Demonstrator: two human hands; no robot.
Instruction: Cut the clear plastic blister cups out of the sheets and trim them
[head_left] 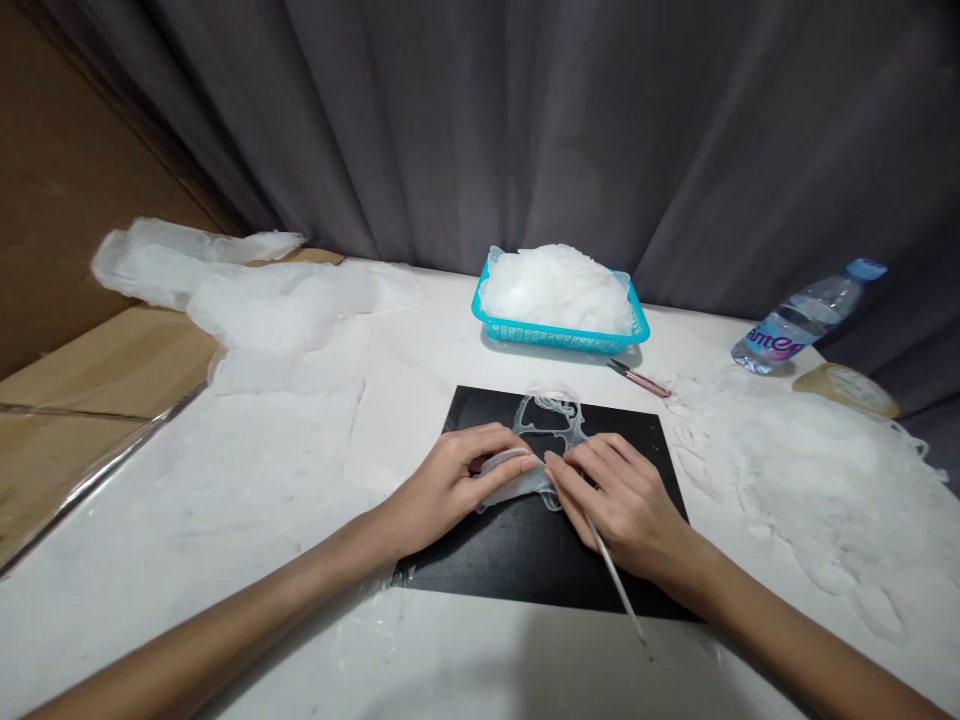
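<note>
Over a black mat, my left hand is closed on a translucent, whitish piece of soft-looking sheet, thumb on top. My right hand is closed around a thin white stick, whose lower end slants toward me past the mat's front edge. Its fingertips meet the left fingertips at the edge of the piece. Just beyond both hands lies a clear, frame-like scrap with holes in it. My fingers hide the stick's upper end and part of the piece.
A turquoise basket heaped with white translucent pieces stands behind the mat. Nearby lies a pink-handled tool. At right are a tilted-looking water bottle, a tape roll and piled scraps. Translucent sheets and cardboard occupy the left.
</note>
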